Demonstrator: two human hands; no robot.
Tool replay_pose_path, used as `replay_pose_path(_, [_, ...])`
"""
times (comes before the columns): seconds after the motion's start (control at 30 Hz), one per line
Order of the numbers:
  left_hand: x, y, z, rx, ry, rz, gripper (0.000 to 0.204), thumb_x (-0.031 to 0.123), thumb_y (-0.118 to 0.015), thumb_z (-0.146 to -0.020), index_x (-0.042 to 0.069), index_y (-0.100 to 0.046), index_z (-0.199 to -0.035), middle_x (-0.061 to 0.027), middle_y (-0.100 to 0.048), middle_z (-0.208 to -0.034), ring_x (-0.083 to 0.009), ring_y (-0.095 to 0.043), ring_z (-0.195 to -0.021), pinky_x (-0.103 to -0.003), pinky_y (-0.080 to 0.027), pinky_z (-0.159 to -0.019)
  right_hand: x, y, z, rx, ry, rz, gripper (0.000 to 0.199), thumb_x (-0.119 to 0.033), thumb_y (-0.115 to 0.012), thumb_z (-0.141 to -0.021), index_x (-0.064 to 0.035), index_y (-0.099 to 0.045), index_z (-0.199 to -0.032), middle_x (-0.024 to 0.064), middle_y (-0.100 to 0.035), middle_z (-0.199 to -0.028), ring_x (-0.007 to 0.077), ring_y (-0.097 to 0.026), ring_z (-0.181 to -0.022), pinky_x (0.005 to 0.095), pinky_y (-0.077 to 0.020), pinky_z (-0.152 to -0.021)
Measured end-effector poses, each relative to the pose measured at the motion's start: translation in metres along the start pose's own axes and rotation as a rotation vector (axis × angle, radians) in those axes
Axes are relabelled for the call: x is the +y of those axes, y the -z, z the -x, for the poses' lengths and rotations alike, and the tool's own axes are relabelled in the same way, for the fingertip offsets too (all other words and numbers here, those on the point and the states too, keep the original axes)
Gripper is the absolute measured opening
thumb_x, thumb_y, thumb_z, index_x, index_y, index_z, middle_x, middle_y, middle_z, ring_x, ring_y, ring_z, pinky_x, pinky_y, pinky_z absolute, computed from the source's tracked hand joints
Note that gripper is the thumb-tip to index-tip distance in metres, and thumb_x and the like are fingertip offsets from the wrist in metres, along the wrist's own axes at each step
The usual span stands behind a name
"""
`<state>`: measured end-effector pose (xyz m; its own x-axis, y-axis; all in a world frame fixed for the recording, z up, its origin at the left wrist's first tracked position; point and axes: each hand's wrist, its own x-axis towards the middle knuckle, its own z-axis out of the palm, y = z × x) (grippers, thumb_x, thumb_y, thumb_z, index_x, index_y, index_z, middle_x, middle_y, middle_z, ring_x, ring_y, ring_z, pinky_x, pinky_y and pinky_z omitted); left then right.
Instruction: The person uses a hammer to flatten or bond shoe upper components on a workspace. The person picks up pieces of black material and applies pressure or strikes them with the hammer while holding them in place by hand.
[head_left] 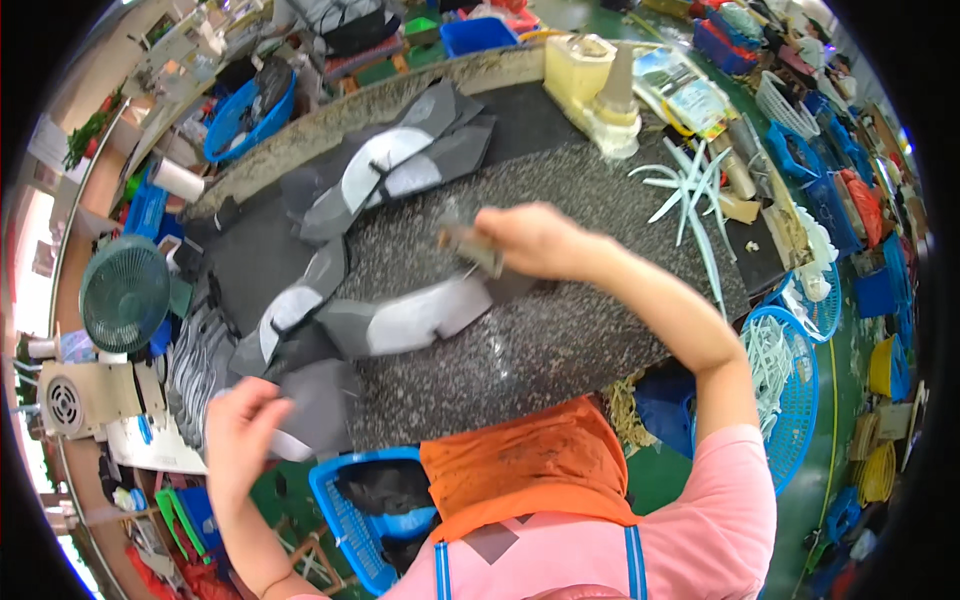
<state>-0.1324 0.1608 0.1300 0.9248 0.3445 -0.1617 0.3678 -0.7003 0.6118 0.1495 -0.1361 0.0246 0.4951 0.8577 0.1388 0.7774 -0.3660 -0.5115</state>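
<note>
Fingers of the right grip point(540, 240) are closed around a short, blurred tool point(474, 250), perhaps a brush; its working end cannot be made out. Just below and left of that grip, the curved grey piece point(425, 318) with a pale band lies on the speckled counter point(530, 345), its right end nearest the tool. The left grip point(245, 420), well apart at the lower left, has its fingers drawn close together beside a flat dark piece point(322, 395); I cannot tell whether it pinches anything.

The step seems to be working the tool over the pale band. To do it well, I would keep the wrist loose, hold the tool low, and run light, even strokes along the curve, easing off near the notch in its lower edge. A thin piece like this could skid, so a left fingertip on its far end would steady it. Keep strokes clear of the other grey pieces point(390, 165) beyond and left of the right grip, since those overlap and could be nudged.
</note>
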Motion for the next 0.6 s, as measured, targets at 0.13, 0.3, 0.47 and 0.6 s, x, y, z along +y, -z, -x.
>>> replay_pose_path(0.13, [0.024, -0.002, 0.023, -0.012, -0.096, -0.333, 0.016, 0.005, -0.069, -0.081, -0.001, -0.067, -0.096, -0.0198, -0.068, -0.078, -0.033, -0.068, -0.07, -0.036, -0.051, -0.063, 0.025, 0.029, -0.008, 0.061, -0.023, 0.369, 0.018, -0.022, -0.06, -0.091, -0.0071, -0.054, -0.098, 0.013, -0.065, -0.093, 0.0364, -0.067, -0.079, 0.0463, -0.0532, -0.066])
replay_pose_path(0.3, [0.042, -0.109, -0.036, -0.669, -0.326, 0.215, 0.017, 0.015, -0.07, -0.085, 0.0, -0.069, -0.094, -0.0148, -0.07, -0.086, -0.0284, -0.068, -0.076, -0.034, -0.053, -0.07, 0.021, 0.054, 0.005, 0.435, 0.183, 0.546, 0.026, -0.019, -0.072, -0.081, -0.0062, -0.06, -0.099, 0.0071, -0.057, -0.112, 0.0263, -0.057, -0.104, 0.0405, -0.0466, -0.089])
replay_pose_path(0.47, [0.065, -0.208, -0.083, -0.422, -0.636, 0.259, 0.013, 0.013, -0.071, -0.082, 0.001, -0.069, -0.087, -0.0124, -0.065, -0.081, -0.0286, -0.065, -0.076, -0.038, -0.052, -0.069, -0.047, 0.07, 0.058, 0.265, -0.007, 0.314, 0.019, -0.015, -0.069, -0.083, -0.0058, -0.059, -0.097, 0.0105, -0.062, -0.098, 0.0332, -0.062, -0.081, 0.0395, -0.0507, -0.068])
replay_pose_path(0.6, [0.081, -0.218, -0.088, -0.228, -0.654, -0.013, 0.013, 0.01, -0.071, -0.079, 0.003, -0.067, -0.089, -0.0107, -0.065, -0.082, -0.031, -0.065, -0.079, -0.041, -0.052, -0.068, -0.073, 0.075, 0.108, -0.085, -0.215, -0.086, 0.023, -0.02, -0.066, -0.088, -0.005, -0.061, -0.105, 0.0153, -0.065, -0.08, 0.0353, -0.065, -0.075, 0.0418, -0.0506, -0.063])
